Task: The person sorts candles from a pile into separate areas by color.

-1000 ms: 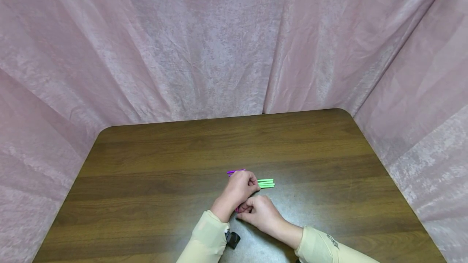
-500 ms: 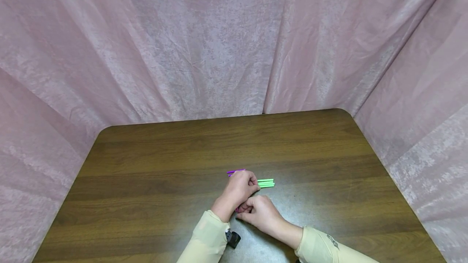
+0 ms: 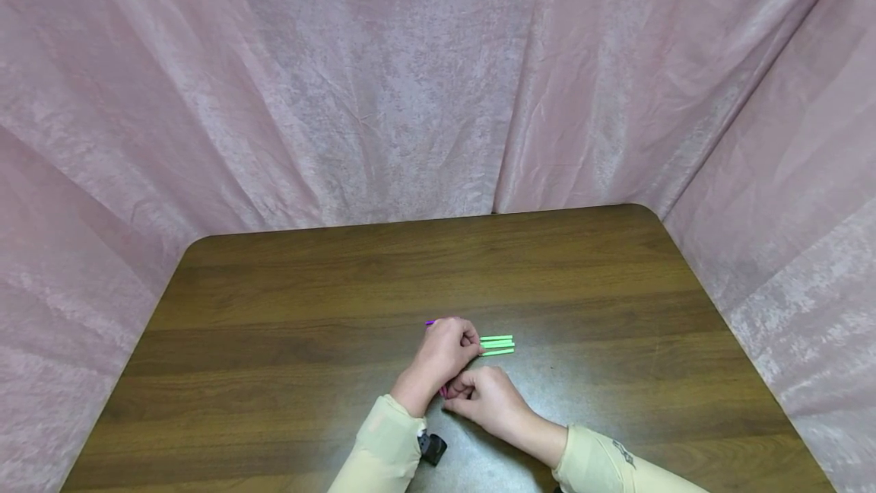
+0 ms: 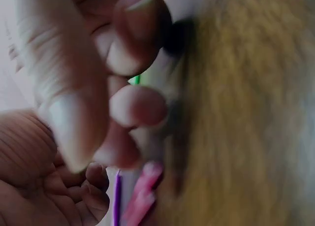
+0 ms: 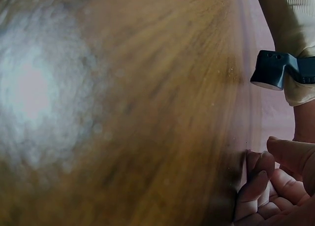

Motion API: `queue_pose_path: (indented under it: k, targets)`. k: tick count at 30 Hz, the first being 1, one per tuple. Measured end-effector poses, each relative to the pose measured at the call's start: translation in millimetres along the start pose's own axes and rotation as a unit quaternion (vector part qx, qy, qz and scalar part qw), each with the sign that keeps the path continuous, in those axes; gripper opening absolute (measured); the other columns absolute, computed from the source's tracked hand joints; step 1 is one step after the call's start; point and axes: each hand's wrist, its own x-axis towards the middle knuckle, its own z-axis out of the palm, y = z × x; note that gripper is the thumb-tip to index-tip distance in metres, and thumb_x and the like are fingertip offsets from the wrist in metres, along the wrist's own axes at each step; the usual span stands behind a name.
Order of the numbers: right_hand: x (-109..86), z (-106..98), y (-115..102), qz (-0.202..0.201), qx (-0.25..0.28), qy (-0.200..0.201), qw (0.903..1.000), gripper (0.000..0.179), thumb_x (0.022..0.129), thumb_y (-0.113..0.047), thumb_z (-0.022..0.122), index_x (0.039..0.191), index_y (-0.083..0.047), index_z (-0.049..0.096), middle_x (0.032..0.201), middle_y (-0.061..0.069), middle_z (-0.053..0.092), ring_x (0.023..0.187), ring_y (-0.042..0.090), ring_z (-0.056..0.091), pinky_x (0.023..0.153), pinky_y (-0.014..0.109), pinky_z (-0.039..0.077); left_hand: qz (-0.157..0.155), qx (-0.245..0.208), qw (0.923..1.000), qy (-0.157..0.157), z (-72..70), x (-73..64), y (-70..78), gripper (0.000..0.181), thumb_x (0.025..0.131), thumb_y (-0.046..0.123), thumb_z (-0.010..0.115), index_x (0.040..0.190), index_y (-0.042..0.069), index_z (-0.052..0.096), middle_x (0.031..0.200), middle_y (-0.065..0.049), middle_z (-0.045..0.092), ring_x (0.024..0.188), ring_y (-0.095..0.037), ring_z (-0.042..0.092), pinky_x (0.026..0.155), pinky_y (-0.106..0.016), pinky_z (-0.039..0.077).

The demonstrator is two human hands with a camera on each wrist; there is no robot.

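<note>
My left hand (image 3: pixel 448 341) reaches in from the left, thumb and fingertips together at the near ends of several short green sticks (image 3: pixel 497 344); they seem to pinch the lowest one. Its palm side (image 4: pixel 59 186) shows in the left wrist view. A purple stick (image 3: pixel 430 322) pokes out past its far side, the rest hidden under the hand. My right hand (image 3: pixel 489 402) rests low over the table, fingers loosely curled, nothing visible in them. By its fingertips lie pink sticks (image 4: pixel 140 201), mostly covered by the hands in the head view.
A brown wood-grain table (image 3: pixel 287 310) with rounded far corners spreads around the hands. Pink velvet curtains (image 3: pixel 383 82) hang behind and at both sides. A black wrist camera (image 3: pixel 433 448) sits on the left wrist, close to the right hand.
My left hand has shifted slightly left. The lowest green stick now lies at a slant, apart from the others, and less of the purple shows. My right hand has stayed in place.
</note>
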Motion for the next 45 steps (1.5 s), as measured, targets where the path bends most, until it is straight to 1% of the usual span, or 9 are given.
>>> queue_pose_path:
  k: [6, 14, 23, 33, 38, 45]
  targets:
    - [0.6, 1, 0, -0.002, -0.007, 0.0, 1.0, 0.009, 0.077, -0.01, 0.079, 0.073, -0.013, 0.072, 0.066, -0.009, 0.067, 0.058, -0.003, 0.056, 0.058, 0.019, 0.047, 0.012, 0.018, 0.9997, 0.012, -9.3, -5.6, -6.9, 0.012, 0.08, 0.016, 0.078, 0.072, 0.018, 0.069, 0.061, 0.014, 0.058, 0.062, -0.001, 0.053, 0.063, -0.022, 0.044]
    - [0.7, 1, -2, 0.002, -0.004, -0.001, 1.0, 0.008, 0.077, -0.01, 0.079, 0.073, -0.013, 0.072, 0.066, -0.008, 0.067, 0.058, -0.003, 0.056, 0.059, 0.02, 0.047, 0.016, 0.014, 0.9998, 0.004, -15.7, -14.3, -13.1, 0.012, 0.08, 0.014, 0.077, 0.074, 0.017, 0.068, 0.062, 0.013, 0.057, 0.062, -0.002, 0.051, 0.065, -0.024, 0.044]
    - [1.2, 1, -2, 0.004, -0.008, 0.001, 1.0, 0.008, 0.077, -0.01, 0.079, 0.074, -0.013, 0.072, 0.066, -0.008, 0.067, 0.057, -0.002, 0.056, 0.058, 0.02, 0.047, 0.021, 0.008, 0.9997, 0.003, -18.9, -22.9, -16.9, 0.012, 0.08, 0.012, 0.077, 0.074, 0.016, 0.067, 0.064, 0.012, 0.057, 0.062, -0.002, 0.05, 0.063, -0.024, 0.043]
    - [1.3, 1, -3, 0.007, -0.009, 0.002, 0.9999, 0.009, 0.077, -0.01, 0.079, 0.073, -0.013, 0.071, 0.067, -0.008, 0.067, 0.058, -0.002, 0.055, 0.058, 0.02, 0.047, 0.029, 0.003, 0.9995, 0.007, -21.9, -30.0, -22.9, 0.013, 0.08, 0.011, 0.077, 0.075, 0.016, 0.066, 0.066, 0.012, 0.057, 0.063, -0.002, 0.051, 0.064, -0.025, 0.044]
    - [1.8, 1, -4, 0.012, -0.009, 0.004, 0.9999, 0.009, 0.077, -0.011, 0.079, 0.073, -0.012, 0.071, 0.067, -0.008, 0.066, 0.056, -0.002, 0.053, 0.056, 0.02, 0.045, 0.03, 0.009, 0.9994, 0.012, -23.1, -32.7, -26.5, 0.014, 0.08, 0.011, 0.077, 0.074, 0.017, 0.066, 0.066, 0.013, 0.056, 0.064, -0.004, 0.051, 0.064, -0.025, 0.043]
    - [3.5, 2, -3, 0.018, -0.008, 0.008, 0.9998, 0.007, 0.078, -0.01, 0.079, 0.076, -0.011, 0.072, 0.067, -0.007, 0.067, 0.056, 0.0, 0.055, 0.056, 0.02, 0.045, 0.036, 0.022, 0.999, 0.016, -25.0, -36.2, -29.8, 0.012, 0.079, 0.01, 0.077, 0.075, 0.016, 0.067, 0.068, 0.011, 0.056, 0.065, -0.006, 0.053, 0.064, -0.026, 0.043]
